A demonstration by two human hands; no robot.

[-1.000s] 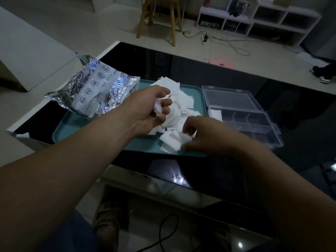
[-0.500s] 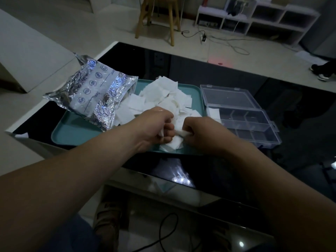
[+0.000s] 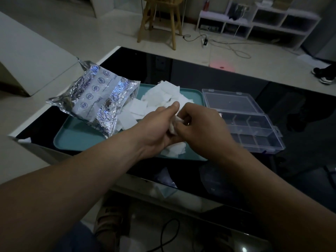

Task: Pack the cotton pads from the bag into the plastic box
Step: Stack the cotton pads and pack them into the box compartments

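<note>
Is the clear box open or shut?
Open. The clear box has its lid folded back flat behind it, and you can look straight down into its little compartments.

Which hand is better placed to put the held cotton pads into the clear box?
Right, probably. The right hand is next to the open clear plastic compartment box; the left hand, also gripping the white square cotton pads, would have to cross over.

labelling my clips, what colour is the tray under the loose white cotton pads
Teal: a flat plastic tray, clearest in the head view.
</note>
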